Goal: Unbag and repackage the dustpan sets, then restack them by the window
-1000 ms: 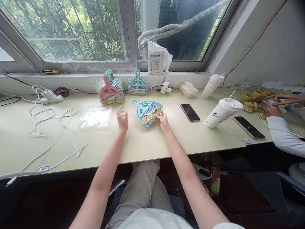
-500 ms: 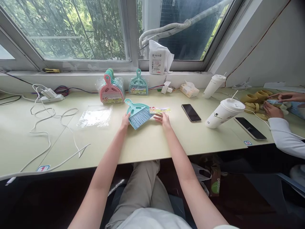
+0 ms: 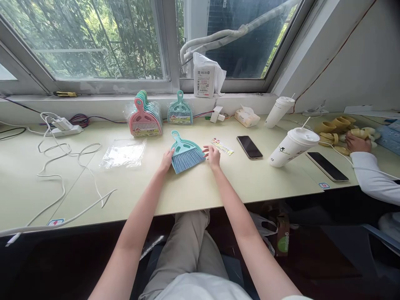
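A turquoise mini dustpan with a blue-grey bristled brush nested in it is tilted above the table in front of me. My left hand grips its left edge, the thumb on the near face. Close to the set's right corner is my right hand, its fingers apart and holding nothing; whether the fingertips touch the corner I cannot tell. Just beyond that hand a printed label strip lies on the table. Left of the set rests a clear plastic bag, flattened.
Wrapped dustpan sets, a pink one in front and a turquoise one, lean at the back wall. To the right are a phone, white cups and a co-worker's hand among yellow pieces. White cables cross the left side.
The label strip has left the dustpan's right side and now lies on the table. The dustpan set has turned slightly and shifted right. One of the co-worker's hands has gone from view.
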### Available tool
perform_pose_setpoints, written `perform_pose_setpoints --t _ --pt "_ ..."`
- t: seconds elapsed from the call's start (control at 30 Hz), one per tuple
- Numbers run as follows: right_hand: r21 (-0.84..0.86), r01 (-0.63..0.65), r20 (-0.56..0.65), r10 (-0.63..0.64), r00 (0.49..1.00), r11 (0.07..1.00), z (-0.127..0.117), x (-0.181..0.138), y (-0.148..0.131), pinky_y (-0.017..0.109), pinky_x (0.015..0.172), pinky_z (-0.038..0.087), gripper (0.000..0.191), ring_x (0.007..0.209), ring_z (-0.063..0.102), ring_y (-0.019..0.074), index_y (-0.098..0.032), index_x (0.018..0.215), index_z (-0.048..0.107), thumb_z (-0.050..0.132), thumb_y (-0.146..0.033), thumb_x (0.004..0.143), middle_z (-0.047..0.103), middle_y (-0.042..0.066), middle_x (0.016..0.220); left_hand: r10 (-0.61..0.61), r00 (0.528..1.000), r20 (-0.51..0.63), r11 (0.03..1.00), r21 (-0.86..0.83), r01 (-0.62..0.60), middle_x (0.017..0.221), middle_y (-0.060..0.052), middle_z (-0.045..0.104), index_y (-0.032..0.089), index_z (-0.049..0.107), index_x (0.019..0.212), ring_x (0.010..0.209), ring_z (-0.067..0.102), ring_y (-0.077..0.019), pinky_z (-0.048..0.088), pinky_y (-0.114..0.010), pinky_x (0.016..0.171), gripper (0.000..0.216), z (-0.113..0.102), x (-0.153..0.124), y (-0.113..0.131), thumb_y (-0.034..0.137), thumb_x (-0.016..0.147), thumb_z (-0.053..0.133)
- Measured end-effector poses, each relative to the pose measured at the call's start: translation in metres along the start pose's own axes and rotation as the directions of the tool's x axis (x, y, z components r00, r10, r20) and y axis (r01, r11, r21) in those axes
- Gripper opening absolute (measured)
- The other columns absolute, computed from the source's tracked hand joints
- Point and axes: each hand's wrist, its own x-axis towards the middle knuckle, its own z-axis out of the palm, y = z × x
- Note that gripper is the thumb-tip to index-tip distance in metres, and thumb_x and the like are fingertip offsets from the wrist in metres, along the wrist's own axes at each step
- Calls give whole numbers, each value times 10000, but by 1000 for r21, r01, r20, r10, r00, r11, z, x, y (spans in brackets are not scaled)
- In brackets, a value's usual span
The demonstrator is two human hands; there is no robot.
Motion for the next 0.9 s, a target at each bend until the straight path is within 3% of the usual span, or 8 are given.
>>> perform_pose_setpoints --t 0.03,0.1,0.2,0.3,0.43,0.53,0.7,0.9 --pt "-148 130 21 -128 992 980 5 -7 -2 246 648 481 393 649 619 134 -216 875 660 352 -454 932 676 31 799 17 999 29 1000 12 -17 908 -63 662 146 633 935 850 599 -204 455 -332 811 443 2 -2 1 542 822 469" --pt "-382 362 127 -339 932 850 15 -19 -5 269 731 465 358 847 610 175 -228 921 663 365 -426 938 652 55 929 62 994 87 997 37 -65 906 -62 665 143 641 927 852 597 -208 452 -337 819 456 6 -5 2 546 836 449" --pt "-550 521 259 -459 850 653 25 -31 -8 305 773 447 335 1034 533 230 -216 1067 629 384 -404 938 576 103 1090 115 987 108 986 104 -126 942 -72 674 135 651 953 896 597 -223 449 -351 845 472 14 -10 4 539 853 429" --pt "-611 535 286 -468 836 584 28 -34 -10 348 819 423 354 1045 504 257 -196 1136 592 385 -406 939 546 119 1111 190 976 107 964 169 -206 1088 -75 659 160 628 1088 1024 580 -231 426 -357 917 468 21 -16 6 512 885 395" --pt "-636 506 256 -459 851 583 28 -35 -14 387 863 388 395 1043 489 277 -185 1163 571 421 -455 918 533 130 1128 266 958 104 913 291 -285 1255 -67 594 220 527 1275 1174 526 -237 372 -362 1001 481 27 -27 12 494 910 372" --pt "-652 463 191 -462 866 600 28 -37 -19 383 852 388 415 1025 492 275 -183 1137 573 454 -495 889 531 129 1114 286 950 123 879 361 -311 1185 -82 631 215 472 1335 1110 574 -254 407 -361 951 529 32 -36 18 513 911 366" --pt "-627 407 100 -449 888 664 24 -34 -27 321 776 420 353 1010 501 248 -190 1014 583 475 -488 860 524 101 1023 330 932 152 871 331 -363 1045 -62 675 202 424 1381 971 625 -234 451 -308 845 589 37 -46 27 543 904 372" --pt "-638 396 91 -447 890 660 17 -28 -29 273 651 398 282 806 542 182 -201 879 580 501 -466 823 522 52 939 396 905 157 865 269 -425 1230 -67 613 203 495 1327 1052 587 -218 427 -307 905 528 39 -48 34 506 926 333"
